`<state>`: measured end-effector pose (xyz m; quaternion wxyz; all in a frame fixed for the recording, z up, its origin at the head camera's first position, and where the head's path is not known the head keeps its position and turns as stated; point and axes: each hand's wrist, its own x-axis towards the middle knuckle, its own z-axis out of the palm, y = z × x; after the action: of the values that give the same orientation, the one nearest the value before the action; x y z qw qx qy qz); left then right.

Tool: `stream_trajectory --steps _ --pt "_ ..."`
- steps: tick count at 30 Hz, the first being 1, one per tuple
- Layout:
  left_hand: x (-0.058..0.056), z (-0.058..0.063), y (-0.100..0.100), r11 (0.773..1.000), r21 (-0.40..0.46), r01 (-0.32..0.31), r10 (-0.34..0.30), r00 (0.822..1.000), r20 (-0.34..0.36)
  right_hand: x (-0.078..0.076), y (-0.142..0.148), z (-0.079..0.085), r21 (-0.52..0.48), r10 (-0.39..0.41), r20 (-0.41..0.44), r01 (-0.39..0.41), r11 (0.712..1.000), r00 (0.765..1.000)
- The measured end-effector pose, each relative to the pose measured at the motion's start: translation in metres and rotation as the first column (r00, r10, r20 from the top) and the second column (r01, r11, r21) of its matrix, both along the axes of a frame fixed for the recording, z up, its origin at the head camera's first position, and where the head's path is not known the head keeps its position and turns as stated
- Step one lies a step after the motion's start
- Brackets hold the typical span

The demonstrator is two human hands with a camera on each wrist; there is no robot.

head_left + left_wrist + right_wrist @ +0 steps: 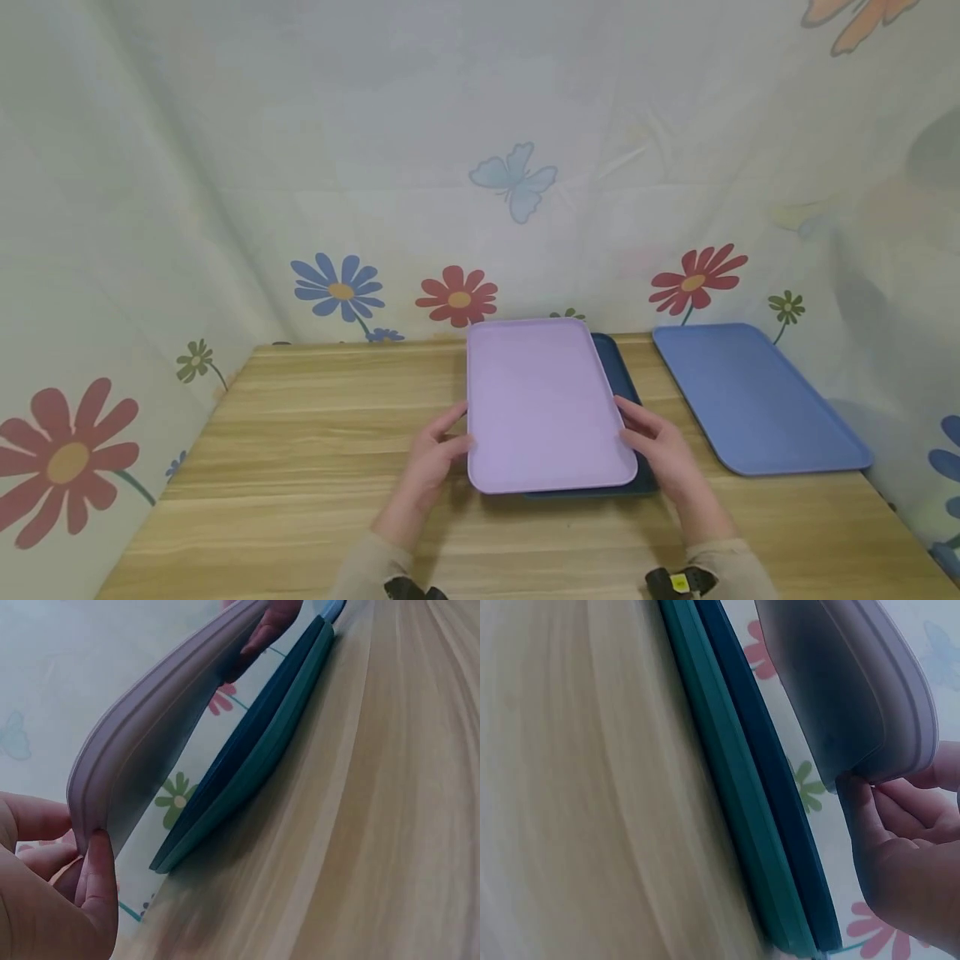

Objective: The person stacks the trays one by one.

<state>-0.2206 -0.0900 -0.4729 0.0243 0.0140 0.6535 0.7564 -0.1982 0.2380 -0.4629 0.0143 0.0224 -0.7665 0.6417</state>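
Note:
Both hands hold a lavender tray (543, 400) by its two long sides. My left hand (431, 462) pinches the left edge between thumb and fingers, and my right hand (663, 454) pinches the right edge. In both wrist views a gap shows between the lavender tray and the trays below. Under it, a dark blue tray (244, 746) lies stacked on a teal tray (731, 769) on the table. Seen from the head, the lavender tray covers most of that stack, leaving its right and front edges visible.
A blue tray (761, 400) lies at the right side of the wooden table (322, 433). Behind and to the sides hangs a pale curtain (360, 167) printed with flowers and butterflies, meeting the table's back edge.

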Motion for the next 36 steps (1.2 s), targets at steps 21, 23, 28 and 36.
stream_trajectory --steps 21,23,28,36 --pt "-0.007 -0.001 0.040 0.998 -0.063 0.016 -0.015 1.000 0.013 -0.001 0.034 0.002 0.020 -0.032 0.048 0.031 0.999 0.998" --pt "-0.008 -0.002 0.042 0.998 -0.065 0.019 -0.019 1.000 0.005 -0.002 0.035 0.002 0.040 -0.037 0.046 0.035 0.999 0.998" --pt "-0.010 -0.008 0.047 0.998 -0.061 0.025 -0.025 1.000 -0.007 -0.005 0.038 0.002 0.074 -0.036 0.052 0.032 0.997 0.998" --pt "-0.011 -0.010 0.051 0.997 -0.075 0.025 -0.025 1.000 0.007 -0.009 0.043 -0.004 0.099 -0.030 0.058 0.024 0.995 0.998"
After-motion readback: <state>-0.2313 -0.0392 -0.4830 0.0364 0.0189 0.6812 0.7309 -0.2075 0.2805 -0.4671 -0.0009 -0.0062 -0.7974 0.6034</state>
